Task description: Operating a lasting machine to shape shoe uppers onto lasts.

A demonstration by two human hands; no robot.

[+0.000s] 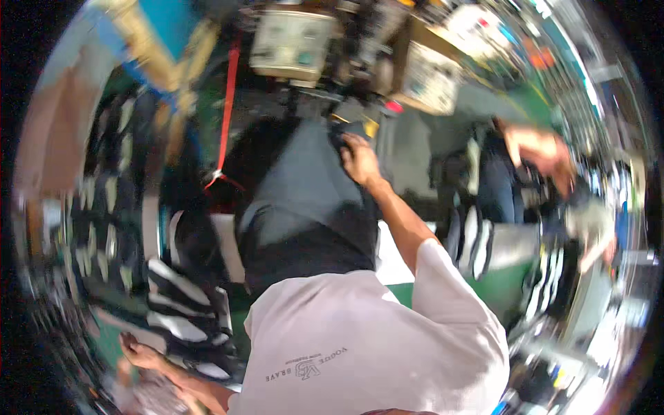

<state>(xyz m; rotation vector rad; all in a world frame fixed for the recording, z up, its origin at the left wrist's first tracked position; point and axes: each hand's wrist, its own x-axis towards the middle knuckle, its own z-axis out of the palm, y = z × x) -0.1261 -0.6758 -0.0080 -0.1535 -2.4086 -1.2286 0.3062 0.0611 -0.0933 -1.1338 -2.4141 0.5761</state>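
My right hand [360,160] reaches forward at the upper middle. Its fingers bend over the far right edge of a dark cloth [311,173], which spreads in front of my body, grey on top and black nearer me. Motion blur hides whether anything else lies under the fingers. Out to the lower left, my left hand [140,353] hangs at the end of a stretched arm, close to a stack of black and white pieces [180,304]. Blur smears its fingers, and I cannot make out anything held in it.
Ahead stand a pale box-shaped machine [290,45] and a cardboard box [429,76]. A red strap [229,111] runs down at left of centre. Racks of dark pieces [104,228] line the left. At right, another person [539,152] bends beside striped pieces [477,242].
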